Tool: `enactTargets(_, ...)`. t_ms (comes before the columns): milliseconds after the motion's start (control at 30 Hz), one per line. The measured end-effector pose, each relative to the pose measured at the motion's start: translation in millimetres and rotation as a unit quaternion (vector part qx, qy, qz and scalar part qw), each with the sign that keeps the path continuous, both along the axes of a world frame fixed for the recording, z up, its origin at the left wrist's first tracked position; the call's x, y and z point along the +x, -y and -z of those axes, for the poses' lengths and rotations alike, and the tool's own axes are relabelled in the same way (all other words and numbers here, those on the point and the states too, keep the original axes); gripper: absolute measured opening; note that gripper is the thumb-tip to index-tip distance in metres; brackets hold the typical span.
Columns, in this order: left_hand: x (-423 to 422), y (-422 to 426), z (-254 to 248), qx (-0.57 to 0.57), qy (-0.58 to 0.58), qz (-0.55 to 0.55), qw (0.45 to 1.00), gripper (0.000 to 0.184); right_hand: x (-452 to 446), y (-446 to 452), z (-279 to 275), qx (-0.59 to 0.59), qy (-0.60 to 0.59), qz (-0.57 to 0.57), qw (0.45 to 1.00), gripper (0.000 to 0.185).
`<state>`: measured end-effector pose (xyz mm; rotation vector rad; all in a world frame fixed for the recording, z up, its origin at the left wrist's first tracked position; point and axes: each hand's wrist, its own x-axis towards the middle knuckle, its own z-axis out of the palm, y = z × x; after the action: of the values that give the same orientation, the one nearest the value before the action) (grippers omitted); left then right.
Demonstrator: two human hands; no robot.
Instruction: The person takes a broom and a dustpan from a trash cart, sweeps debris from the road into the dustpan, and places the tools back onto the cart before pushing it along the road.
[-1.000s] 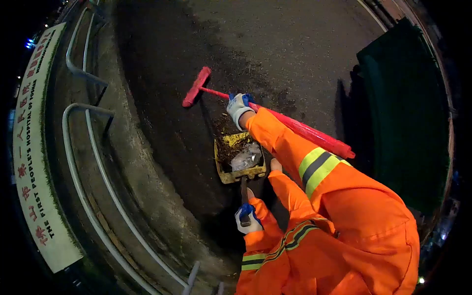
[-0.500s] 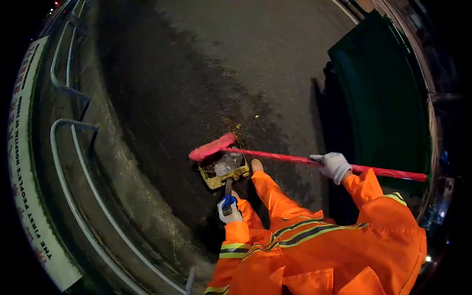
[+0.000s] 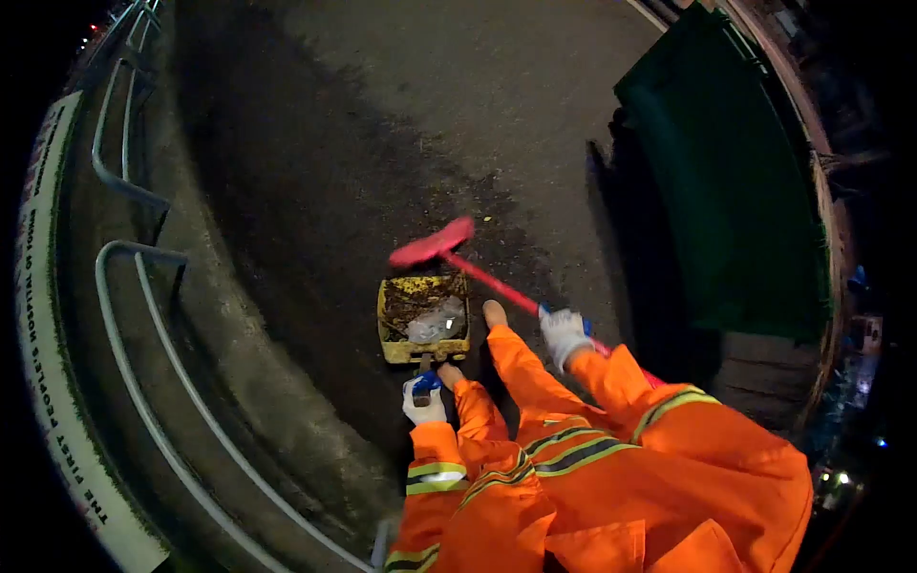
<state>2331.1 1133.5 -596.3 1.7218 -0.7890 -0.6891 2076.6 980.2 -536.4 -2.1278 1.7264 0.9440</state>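
2 orange sleeves point(image 3: 437, 444), banded in silver and yellow, nearest the eye. 1 left hand point(image 3: 423, 399), in a white glove with blue at the fingers, closed round the dustpan's dark handle point(image 3: 425, 364); a firm hold on that bar is the sound choice, since the load sits out ahead and would likely tip the front down. 1 right hand point(image 3: 565, 337), gloved alike, wrapped round the shaft of the broom point(image 3: 495, 284), whose rear end shows past the forearm. 1 dustpan point(image 3: 399, 351), on or close above the ground ahead of the left hand, beside the shoe point(image 3: 494, 313); probably stiff plastic, light in itself, best kept level; yellow, box-shaped, its walls grimed. Contents: brown leafy debris point(image 3: 409, 298), loose and apt to slide, and 1 crumpled piece of clear plastic point(image 3: 437, 322), thin, soft, perhaps slippery, with a bright glint. Broom, red-pink: shaft long, straight, presumably light and rigid, best held partway along, as here; head point(image 3: 433, 242) wide, slightly blurred, just beyond the dustpan's far rim; bristle stiffness not legible, contact with the ground uncertain. Farther out: dark pavement point(image 3: 535, 115) with scattered bits and 1 small yellow fleck; metal railing point(image 3: 99, 272) at left; beyond it, 1 pale sign point(image 3: 57, 382) with dark lettering; at right, 1 large dark green bulk point(image 3: 731, 191), its nature unclear.
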Motion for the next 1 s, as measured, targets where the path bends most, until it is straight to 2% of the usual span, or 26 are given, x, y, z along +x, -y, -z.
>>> enactTargets(33,-7,1,-7,0.042,-0.025,-0.026,0.998,0.03,-13,-16,-19,0.018,0.073,0.037,0.997,0.059)
enactTargets(67,-9,0,-6,0.013,-0.022,-0.027,0.999,0.027,-25,-26,-45,0.037,0.146,0.074,0.986,0.065)
enactTargets(100,-9,-1,-4,-0.016,-0.016,-0.026,0.999,0.024,-37,-21,-68,0.101,0.171,0.163,0.966,0.064)
enactTargets(167,-12,-13,10,-0.038,-0.004,-0.037,0.999,0.022,-65,-9,-99,0.177,0.239,0.358,0.885,0.061)
enactTargets(200,-11,-9,9,0.016,-0.04,-0.072,0.997,0.024,-85,5,-92,0.151,0.254,0.339,0.893,0.062)
enactTargets(233,-6,-12,15,0.006,-0.04,-0.055,0.998,0.024,-101,15,-78,0.136,0.242,0.311,0.909,0.059)
enactTargets(267,-6,-9,1,0.0,-0.035,-0.038,0.999,0.024,-113,33,-79,0.126,0.233,0.283,0.922,0.057)
enactTargets(367,-6,-1,-24,0.012,0.009,-0.004,1.0,0.019,-85,83,-102,-0.013,0.121,0.131,0.984,0.04)
enactTargets(467,-3,-9,-20,-0.074,0.071,0.062,0.993,0.012,-73,94,-40,-0.091,0.055,0.088,0.99,0.036)
enactTargets(533,8,-68,74,-0.053,-0.174,0.019,0.983,0.01,-70,96,-22,-0.075,0.012,0.12,0.99,0.034)
enactTargets(567,15,-84,98,0.025,-0.023,0.027,0.999,0.011,-74,87,-18,-0.072,0.025,0.138,0.988,0.036)
enactTargets(600,0,-52,47,-0.039,0.009,0.049,0.998,0.012,-84,68,-5,-0.072,0.033,0.123,0.989,0.039)
enactTargets(633,-16,-9,-22,-0.103,0.039,0.073,0.991,0.012,-94,39,2,-0.125,0.036,0.062,0.99,0.047)
enactTargets(667,-10,1,-8,-0.096,-0.004,0.059,0.994,0.014,-86,28,4,-0.055,0.054,0.109,0.991,0.055)
enactTargets(733,-22,2,6,-0.079,-0.071,0.024,0.994,0.02,-77,26,-47,0.063,0.11,0.212,0.969,0.059)
enactTargets(767,-20,7,-2,-0.047,-0.011,0.028,0.998,0.018,-78,33,-66,0.106,0.157,0.263,0.946,0.058)
enactTargets(800,-19,8,4,-0.063,-0.011,0.018,0.998,0.018,-83,42,-72,0.145,0.205,0.308,0.918,0.057)
enactTargets(833,-16,2,11,-0.078,-0.01,0.008,0.997,0.018,-104,47,-48,0.113,0.225,0.301,0.92,0.057)
enactTargets(867,-13,-4,20,-0.093,-0.009,-0.002,0.996,0.018,-85,76,-77,0.164,0.226,0.388,0.879,0.058)
enactTargets(933,-9,-26,43,-0.067,-0.025,-0.053,0.996,0.019,-95,118,-44,0.078,0.311,0.257,0.912,0.063)
enactTargets(1000,-5,-51,72,-0.036,-0.058,-0.112,0.991,0.021,-62,187,-35,-0.055,0.286,0.081,0.953,0.058)
